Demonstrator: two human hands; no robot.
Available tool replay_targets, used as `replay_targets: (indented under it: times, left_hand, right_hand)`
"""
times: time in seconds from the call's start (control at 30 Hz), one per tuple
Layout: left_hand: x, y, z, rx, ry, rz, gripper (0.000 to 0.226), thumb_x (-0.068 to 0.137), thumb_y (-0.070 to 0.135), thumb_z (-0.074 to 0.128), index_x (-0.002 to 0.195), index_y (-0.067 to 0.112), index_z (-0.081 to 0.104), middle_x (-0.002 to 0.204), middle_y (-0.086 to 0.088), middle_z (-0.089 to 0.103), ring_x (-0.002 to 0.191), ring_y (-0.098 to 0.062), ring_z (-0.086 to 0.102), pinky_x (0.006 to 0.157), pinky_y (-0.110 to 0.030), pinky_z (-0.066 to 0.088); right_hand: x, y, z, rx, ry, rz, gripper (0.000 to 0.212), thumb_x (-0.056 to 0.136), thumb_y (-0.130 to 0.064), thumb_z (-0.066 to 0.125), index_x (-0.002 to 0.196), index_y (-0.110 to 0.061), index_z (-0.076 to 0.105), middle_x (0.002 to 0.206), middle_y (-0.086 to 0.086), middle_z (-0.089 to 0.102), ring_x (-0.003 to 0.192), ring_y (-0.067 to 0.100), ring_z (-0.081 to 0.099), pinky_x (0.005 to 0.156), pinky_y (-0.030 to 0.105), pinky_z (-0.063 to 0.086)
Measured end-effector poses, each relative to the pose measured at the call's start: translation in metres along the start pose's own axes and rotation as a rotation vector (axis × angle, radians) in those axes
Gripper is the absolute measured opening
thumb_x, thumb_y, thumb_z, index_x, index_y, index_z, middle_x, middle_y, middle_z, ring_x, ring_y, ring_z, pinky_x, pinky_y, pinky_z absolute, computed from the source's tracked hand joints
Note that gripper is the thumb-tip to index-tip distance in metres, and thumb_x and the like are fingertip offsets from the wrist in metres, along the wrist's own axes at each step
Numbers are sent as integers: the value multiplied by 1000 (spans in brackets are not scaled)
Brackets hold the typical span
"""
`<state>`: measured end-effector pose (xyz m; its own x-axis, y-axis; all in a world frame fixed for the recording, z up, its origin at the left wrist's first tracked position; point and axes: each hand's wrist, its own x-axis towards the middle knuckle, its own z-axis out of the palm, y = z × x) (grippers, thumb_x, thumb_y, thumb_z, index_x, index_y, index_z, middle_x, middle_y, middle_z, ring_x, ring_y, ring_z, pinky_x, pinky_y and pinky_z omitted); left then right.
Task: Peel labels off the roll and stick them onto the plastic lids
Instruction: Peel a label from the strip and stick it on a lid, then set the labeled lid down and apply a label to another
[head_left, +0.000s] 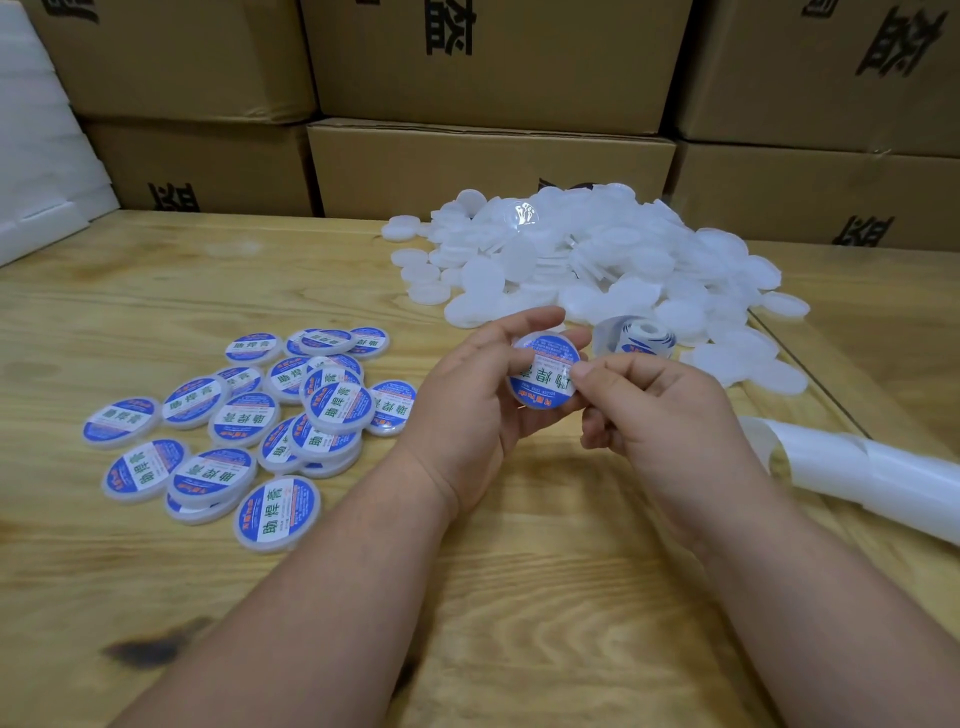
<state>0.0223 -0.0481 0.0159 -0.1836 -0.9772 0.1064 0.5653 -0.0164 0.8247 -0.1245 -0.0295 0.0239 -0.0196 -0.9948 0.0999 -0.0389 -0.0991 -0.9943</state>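
Observation:
My left hand (467, 395) holds a round white plastic lid (543, 371) by its rim, above the table's middle. A blue and white label covers the lid's face. My right hand (660, 405) has its thumb and forefinger pressed on the label's right edge. The label roll (636, 338) lies just behind my hands, beside a big heap of bare white lids (597, 254). Several labelled lids (249, 421) lie scattered at the left.
A long strip of used white backing paper (883, 467) curls across the table at the right. Stacked cardboard boxes (488, 166) wall off the back. White foam sheets (41, 171) sit at the far left. The wooden table (156, 270) has a dark burn mark near the front left.

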Motion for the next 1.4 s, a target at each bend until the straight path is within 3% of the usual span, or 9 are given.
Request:
replay_targets:
  times: [0.2, 0.3, 0.5, 0.7, 0.83, 1.03, 1.2, 1.3, 1.4]
  left_hand:
    - [0, -1, 1, 40, 3, 6, 41, 96, -4, 35, 114, 11, 68, 120, -18, 72, 108, -31, 71, 82, -40, 60]
    - [0, -1, 0, 57, 12, 8, 42, 96, -5, 35, 113, 13, 69, 120, -16, 73, 112, -32, 70, 86, -43, 60]
    - [0, -1, 2, 111, 33, 5, 46, 78, -1, 43, 108, 18, 73, 119, -12, 74, 114, -31, 70, 97, -51, 56]
    - [0, -3, 1, 227, 108, 65, 48, 84, -13, 41, 112, 17, 64, 111, -5, 77, 102, -24, 75, 82, -35, 62]
    - [0, -1, -5, 280, 222, 142, 39, 84, -5, 51, 113, 19, 61, 106, -1, 78, 107, -17, 73, 79, -30, 62]
    - [1, 7, -15, 343, 309, 170, 35, 85, 10, 80, 112, 21, 61, 96, 1, 78, 89, -19, 77, 68, -26, 60]
    - [3, 24, -22, 530, 431, 210, 8, 100, 23, 63, 108, 21, 64, 89, 5, 78, 77, -16, 77, 54, -26, 58]
    - [1, 36, -35, 718, 490, 253, 16, 106, 33, 49, 104, 27, 64, 87, 12, 77, 76, -10, 75, 51, -25, 54]
    - [-4, 47, -50, 1003, 551, 297, 26, 107, 39, 40, 97, 38, 63, 82, 30, 70, 72, 7, 64, 54, -17, 44]
  right_hand:
    - [1, 4, -2, -28, 26, 8, 30, 74, -48, 73, 85, -21, 80, 80, 17, 74, 61, 15, 63, 86, 56, 57]
    - [2, 5, -2, -40, 42, 5, 27, 75, -47, 73, 84, -22, 80, 78, 14, 75, 62, 14, 65, 88, 58, 57]
    - [0, 4, -1, -73, 66, -15, 22, 77, -46, 73, 82, -26, 81, 77, 10, 76, 62, 12, 66, 85, 51, 59]
    - [-3, 1, 0, -34, 19, -11, 21, 86, -44, 75, 91, -25, 82, 86, 13, 78, 64, 12, 65, 80, 45, 62]
    - [-4, -3, -1, 51, 43, 11, 20, 98, -29, 65, 91, -14, 77, 87, 6, 80, 63, 17, 72, 63, 27, 60]
    - [-2, -11, -12, 55, 167, -103, 22, 100, -20, 62, 85, -11, 75, 81, 9, 79, 60, 18, 69, 60, 23, 58]
    - [0, -11, -22, 55, 259, -147, 24, 98, -22, 63, 79, -14, 74, 77, 9, 77, 57, 17, 64, 59, 22, 55]
    - [3, -7, -26, -28, 306, -173, 24, 94, -29, 62, 77, -15, 73, 75, 3, 77, 57, 14, 62, 60, 22, 54]
    - [3, -4, -28, -125, 353, -254, 23, 91, -30, 62, 73, -19, 72, 68, -5, 74, 53, 8, 60, 55, 14, 49]
